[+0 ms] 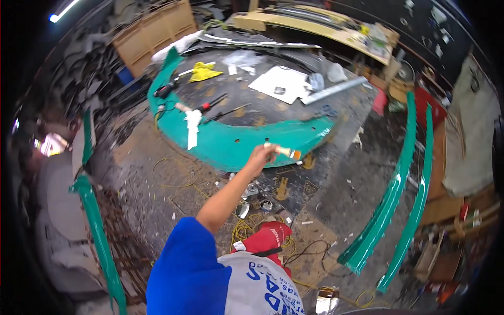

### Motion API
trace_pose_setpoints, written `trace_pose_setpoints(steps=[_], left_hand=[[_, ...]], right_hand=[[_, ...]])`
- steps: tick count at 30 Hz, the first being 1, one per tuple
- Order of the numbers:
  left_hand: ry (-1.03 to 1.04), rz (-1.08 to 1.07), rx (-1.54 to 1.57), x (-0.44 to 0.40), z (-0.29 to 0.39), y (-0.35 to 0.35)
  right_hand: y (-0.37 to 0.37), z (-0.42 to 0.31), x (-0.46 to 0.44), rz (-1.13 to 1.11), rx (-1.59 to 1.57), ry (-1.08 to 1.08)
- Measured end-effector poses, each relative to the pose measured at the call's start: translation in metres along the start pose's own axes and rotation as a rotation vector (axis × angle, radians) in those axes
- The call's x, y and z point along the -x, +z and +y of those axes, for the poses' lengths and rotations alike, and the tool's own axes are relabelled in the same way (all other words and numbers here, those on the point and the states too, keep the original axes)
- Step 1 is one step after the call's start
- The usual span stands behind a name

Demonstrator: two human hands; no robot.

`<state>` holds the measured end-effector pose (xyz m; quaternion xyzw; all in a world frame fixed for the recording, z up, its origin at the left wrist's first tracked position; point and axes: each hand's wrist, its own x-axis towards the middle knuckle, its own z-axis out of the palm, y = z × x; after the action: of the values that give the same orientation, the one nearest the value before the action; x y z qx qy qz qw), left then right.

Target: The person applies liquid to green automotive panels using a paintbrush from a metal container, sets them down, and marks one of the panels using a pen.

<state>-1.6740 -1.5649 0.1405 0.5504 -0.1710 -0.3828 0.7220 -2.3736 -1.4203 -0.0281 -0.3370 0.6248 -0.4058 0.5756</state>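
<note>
From the blue sleeve on the left of my body, my left hand [261,157] reaches forward, its fingers closed around a paintbrush [284,150]. The brush has a pale handle and orange-tipped bristles pointing right. Below it lies a large curved green panel [220,149] with glossy patches and small holes along its right part. I cannot tell whether the bristles touch the panel. A white paper strip [193,128] and a red-handled tool [206,106] lie by the panel's inner edge. My right hand is out of view.
Long glossy green strips [386,210] stand at right, another green strip [100,247] at left. Yellow cord [242,231] and small containers [251,190] lie near my feet. White sheets [278,84] and a yellow cloth [205,72] lie farther back, before a bench [315,32].
</note>
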Motion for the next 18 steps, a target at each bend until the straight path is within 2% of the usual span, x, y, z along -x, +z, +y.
trace_pose_setpoints(steps=[2,4,10,12,16,18], left_hand=[[-0.033,-0.038,0.087,0.061,-0.001,-0.052],[-0.054,0.210,0.131,0.126,-0.002,-0.089],[-0.002,0.531,0.439,0.274,-0.068,-0.244],[0.045,0.759,0.436,0.312,-0.075,-0.274],[0.163,0.923,0.542,0.388,-0.093,-0.348],[0.223,0.980,0.497,0.431,-0.089,-0.388]], right_hand=[[0.021,-0.018,-0.020,-0.113,0.032,0.048],[0.043,-0.035,-0.038,-0.223,0.072,0.072],[0.120,-0.070,-0.068,-0.533,0.213,0.093],[0.158,-0.075,-0.070,-0.637,0.255,0.087],[0.251,-0.075,-0.054,-0.823,0.372,0.100],[0.305,-0.065,-0.032,-0.901,0.411,0.104]])
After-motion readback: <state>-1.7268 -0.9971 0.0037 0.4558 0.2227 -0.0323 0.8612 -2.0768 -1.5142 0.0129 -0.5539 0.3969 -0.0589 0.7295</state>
